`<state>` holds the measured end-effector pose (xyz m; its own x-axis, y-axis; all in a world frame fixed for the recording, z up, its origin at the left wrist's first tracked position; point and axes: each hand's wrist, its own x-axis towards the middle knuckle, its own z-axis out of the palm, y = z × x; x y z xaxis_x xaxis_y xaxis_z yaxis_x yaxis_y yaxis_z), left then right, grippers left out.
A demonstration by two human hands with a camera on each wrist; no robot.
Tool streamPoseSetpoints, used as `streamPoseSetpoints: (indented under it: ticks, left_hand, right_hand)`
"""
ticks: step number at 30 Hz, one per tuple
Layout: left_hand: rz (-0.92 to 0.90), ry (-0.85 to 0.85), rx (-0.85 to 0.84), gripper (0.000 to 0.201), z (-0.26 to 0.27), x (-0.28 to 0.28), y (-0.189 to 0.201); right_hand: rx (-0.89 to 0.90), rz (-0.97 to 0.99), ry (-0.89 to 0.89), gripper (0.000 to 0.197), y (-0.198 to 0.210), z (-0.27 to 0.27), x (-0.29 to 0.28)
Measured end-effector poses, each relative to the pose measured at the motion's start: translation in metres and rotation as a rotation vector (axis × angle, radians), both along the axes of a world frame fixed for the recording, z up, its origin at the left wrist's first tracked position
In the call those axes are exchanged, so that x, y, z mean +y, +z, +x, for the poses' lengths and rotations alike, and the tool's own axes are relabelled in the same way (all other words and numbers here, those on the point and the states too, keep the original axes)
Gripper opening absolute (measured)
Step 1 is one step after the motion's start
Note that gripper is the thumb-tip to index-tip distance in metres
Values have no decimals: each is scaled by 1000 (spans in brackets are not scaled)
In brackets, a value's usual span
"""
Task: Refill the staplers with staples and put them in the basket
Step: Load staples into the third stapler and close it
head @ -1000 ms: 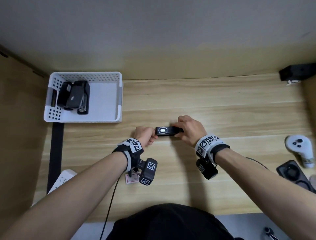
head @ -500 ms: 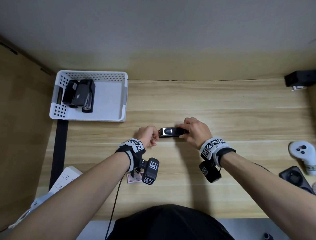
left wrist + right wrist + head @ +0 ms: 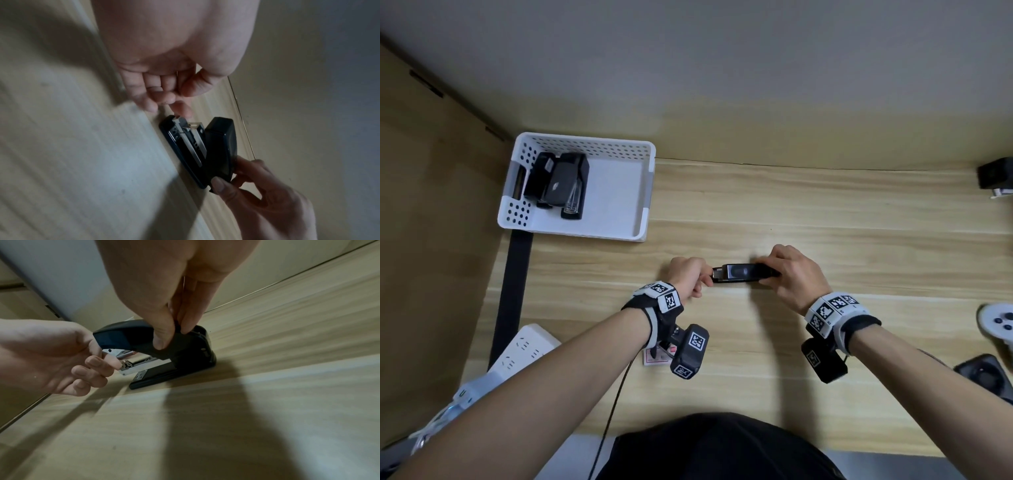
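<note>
While the right hand pinches the black stapler's raised cover, its base sits on the desk. Curled left hand fingers touch the metal staple tray.

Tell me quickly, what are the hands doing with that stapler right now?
Right hand grips stapler by its rear, cover lifted. Left hand pinches front of metal staple tray. Two staplers already in basket. Nothing in the way.

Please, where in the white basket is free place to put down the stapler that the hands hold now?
The basket is free in its right half, between the black staplers piled along its left wall and its right wall. The left half is crowded. The stapler in the hands sits on bare desk right of the basket.
</note>
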<state>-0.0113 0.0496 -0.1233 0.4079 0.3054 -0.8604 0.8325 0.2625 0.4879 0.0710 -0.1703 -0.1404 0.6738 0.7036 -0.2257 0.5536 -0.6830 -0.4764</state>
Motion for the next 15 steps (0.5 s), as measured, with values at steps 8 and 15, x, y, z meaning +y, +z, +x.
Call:
streamPoseSetpoints:
  ticks: [8,15]
  left_hand:
    - [-69,196,-12,20,-1,-28,-5]
    - [-97,235,6,12,0,-31,-6]
  right_hand:
    - [-1,27,-31,44,1,2,0]
    - [-2,-24,27,44,3,5,3]
